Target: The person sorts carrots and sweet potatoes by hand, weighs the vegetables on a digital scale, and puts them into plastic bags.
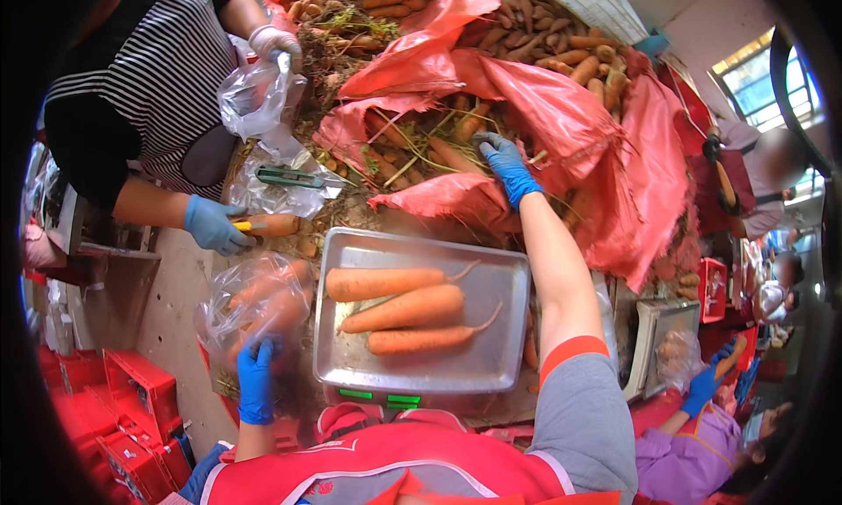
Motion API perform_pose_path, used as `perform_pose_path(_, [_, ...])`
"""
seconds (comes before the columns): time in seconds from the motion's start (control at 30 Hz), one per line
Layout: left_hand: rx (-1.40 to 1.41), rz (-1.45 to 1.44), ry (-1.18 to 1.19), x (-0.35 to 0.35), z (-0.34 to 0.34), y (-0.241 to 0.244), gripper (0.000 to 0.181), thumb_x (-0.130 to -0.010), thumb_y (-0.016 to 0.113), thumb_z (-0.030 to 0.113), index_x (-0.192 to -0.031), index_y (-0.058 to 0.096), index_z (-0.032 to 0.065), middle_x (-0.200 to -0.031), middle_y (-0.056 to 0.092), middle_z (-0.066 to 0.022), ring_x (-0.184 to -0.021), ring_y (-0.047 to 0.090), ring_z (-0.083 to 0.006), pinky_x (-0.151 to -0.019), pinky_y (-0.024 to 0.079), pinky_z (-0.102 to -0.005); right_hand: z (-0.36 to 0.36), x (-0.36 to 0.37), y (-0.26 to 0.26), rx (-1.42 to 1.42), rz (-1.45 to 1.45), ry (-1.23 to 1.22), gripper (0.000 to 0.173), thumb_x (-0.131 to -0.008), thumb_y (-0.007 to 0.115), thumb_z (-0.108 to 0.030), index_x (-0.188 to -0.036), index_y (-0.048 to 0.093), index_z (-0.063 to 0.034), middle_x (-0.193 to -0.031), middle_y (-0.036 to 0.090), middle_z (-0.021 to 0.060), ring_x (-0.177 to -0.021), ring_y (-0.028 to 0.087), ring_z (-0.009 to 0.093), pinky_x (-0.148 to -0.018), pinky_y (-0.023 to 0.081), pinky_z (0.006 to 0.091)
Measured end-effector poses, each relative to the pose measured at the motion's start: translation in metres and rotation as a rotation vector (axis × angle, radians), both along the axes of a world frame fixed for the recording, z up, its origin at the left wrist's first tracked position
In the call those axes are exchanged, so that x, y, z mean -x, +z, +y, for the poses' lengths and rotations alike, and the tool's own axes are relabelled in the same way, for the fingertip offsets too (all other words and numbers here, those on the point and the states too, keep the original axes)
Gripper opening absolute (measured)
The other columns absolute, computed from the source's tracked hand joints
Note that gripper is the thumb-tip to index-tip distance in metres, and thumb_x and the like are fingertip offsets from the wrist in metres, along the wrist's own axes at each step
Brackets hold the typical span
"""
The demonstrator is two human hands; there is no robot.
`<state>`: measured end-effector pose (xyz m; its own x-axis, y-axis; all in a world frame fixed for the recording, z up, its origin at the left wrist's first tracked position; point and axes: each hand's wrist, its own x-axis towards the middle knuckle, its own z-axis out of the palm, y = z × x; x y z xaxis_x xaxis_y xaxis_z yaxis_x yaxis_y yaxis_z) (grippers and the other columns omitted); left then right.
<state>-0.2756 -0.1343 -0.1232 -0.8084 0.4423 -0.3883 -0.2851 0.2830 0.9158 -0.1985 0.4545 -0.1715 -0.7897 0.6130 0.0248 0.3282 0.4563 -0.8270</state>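
My left hand [256, 377], in a blue glove, grips the lower edge of a clear plastic bag [263, 298] with carrots inside. Some motion blur covers that bag. My right hand [503, 163], also gloved in blue, reaches into an opened red woven sack [556, 110]. Its curled fingertips are beside carrots [454, 155] and loose stems; whether they grasp one cannot be made out. Between my arms lies a rectangular metal tray [427, 377] holding three large orange carrots [404, 308]. Green lit digits show below the tray's near edge.
At left, a co-worker's gloved hand [214, 223] holds a yellow-handled tool against a carrot [273, 225]; the other [276, 45] holds a plastic bag. A green utility knife [289, 177] lies on plastic. Red crates [138, 386] stand lower left. Another scale [658, 347] is at right.
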Motion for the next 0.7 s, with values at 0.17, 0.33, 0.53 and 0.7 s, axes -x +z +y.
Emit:
perform_pose_path(0.17, [0.048,0.024,0.033,0.0,0.019,0.014,0.018,-0.087,0.054,0.016,-0.092,0.06,-0.0003,-0.081,0.059,-0.0043,-0.071,0.053,-0.0113,-0.067,0.043,-0.0249,0.078,0.047,0.001,-0.444,-0.15,-0.153,0.042,-0.079,0.05,-0.023,-0.121,0.052,-0.0151,-0.109,0.058,0.0187,-0.103,0.054,0.032,-0.091,0.041,0.0378])
perform_pose_path(0.33, [-0.005,-0.019,0.056,-0.001,0.021,0.011,0.015,-0.087,0.053,0.014,-0.088,0.059,0.0,-0.081,0.059,-0.0061,-0.07,0.054,-0.0129,-0.066,0.044,-0.0255,0.046,0.126,0.074,0.144,-0.456,0.098,0.032,-0.079,0.056,-0.032,-0.094,0.065,-0.0054,-0.086,0.065,0.0136,-0.075,0.062,0.024,-0.071,0.048,0.0333])
perform_pose_path(0.53, [0.146,0.058,0.011,0.005,0.025,0.015,0.019,-0.088,0.049,0.015,-0.086,0.06,-0.0001,-0.079,0.061,-0.0071,-0.068,0.056,-0.0148,-0.064,0.045,-0.0277,0.014,0.176,0.082,0.227,-0.063,0.379,0.034,-0.083,0.057,-0.026,-0.11,0.058,-0.0054,-0.105,0.06,0.0055,-0.098,0.052,0.015,-0.089,0.039,0.029])
perform_pose_path(0.7, [0.25,0.211,-0.057,0.004,0.014,0.001,0.02,-0.087,0.047,0.013,-0.086,0.062,0.0004,-0.079,0.062,-0.0083,-0.068,0.058,-0.0167,-0.062,0.046,-0.0281,0.059,0.222,0.124,-0.767,-0.067,0.377,0.034,-0.079,0.054,-0.023,-0.11,0.058,-0.0116,-0.114,0.057,0.0105,-0.105,0.054,0.025,-0.091,0.04,0.0326])
